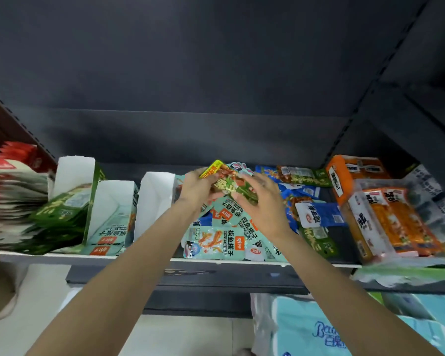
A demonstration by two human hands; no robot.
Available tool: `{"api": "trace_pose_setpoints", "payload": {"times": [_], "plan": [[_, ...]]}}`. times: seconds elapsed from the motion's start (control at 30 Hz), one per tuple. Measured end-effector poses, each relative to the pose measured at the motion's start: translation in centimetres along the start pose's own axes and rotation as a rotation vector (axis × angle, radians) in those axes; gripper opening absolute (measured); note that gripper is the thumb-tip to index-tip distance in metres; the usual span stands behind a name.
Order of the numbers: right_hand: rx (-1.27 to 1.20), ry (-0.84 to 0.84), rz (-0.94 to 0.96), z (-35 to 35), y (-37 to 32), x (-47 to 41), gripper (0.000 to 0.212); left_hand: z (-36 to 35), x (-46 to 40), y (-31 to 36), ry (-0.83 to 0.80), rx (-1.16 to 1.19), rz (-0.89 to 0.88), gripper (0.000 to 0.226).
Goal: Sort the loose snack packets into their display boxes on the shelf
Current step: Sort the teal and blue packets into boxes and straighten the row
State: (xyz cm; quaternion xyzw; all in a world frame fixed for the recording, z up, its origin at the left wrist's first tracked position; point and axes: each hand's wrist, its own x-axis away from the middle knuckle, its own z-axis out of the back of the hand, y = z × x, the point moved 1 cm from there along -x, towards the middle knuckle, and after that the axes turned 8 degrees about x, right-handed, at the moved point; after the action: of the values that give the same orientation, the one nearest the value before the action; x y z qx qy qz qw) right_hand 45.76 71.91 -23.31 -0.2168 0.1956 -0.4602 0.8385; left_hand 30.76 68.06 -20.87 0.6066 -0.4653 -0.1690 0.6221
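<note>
Here, two hands gather snack packets above a loose pile on a shop shelf.

The left hand (pixel 194 187) curls its fingers around a small bunch of green packets (pixel 230 185), one with a yellow end, and holds it up over the pile. The right hand (pixel 263 201) lies with fingers spread and nearly straight against the same bunch from the right side; I cannot tell if it grips. Under both hands, pale green packets (pixel 213 244) lie mixed with blue packets (pixel 316 214) on the shelf (pixel 144 258). To the left stand three open display boxes: a green box (pixel 75 196) full of green packets, a pale green box (pixel 113 214), and a white-sided box (pixel 154 201) just beside the pile. Orange packs (pixel 385 214) lie at the right.
</note>
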Motion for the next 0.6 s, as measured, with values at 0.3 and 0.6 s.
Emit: {"api": "trace_pose_setpoints", "payload": {"times": [0.3,0.6], "plan": [[-0.933,-0.083,-0.494,-5.4,-15.5,-2.5,0.066,17.5,1.7,6.2,0.218,-0.004,-0.359,0.018],[0.097,0.241,0.274,-9.7,-30.4,-1.6,0.027,32.1,2.3,10.3,0.202,-0.547,-0.460,0.038]]}}
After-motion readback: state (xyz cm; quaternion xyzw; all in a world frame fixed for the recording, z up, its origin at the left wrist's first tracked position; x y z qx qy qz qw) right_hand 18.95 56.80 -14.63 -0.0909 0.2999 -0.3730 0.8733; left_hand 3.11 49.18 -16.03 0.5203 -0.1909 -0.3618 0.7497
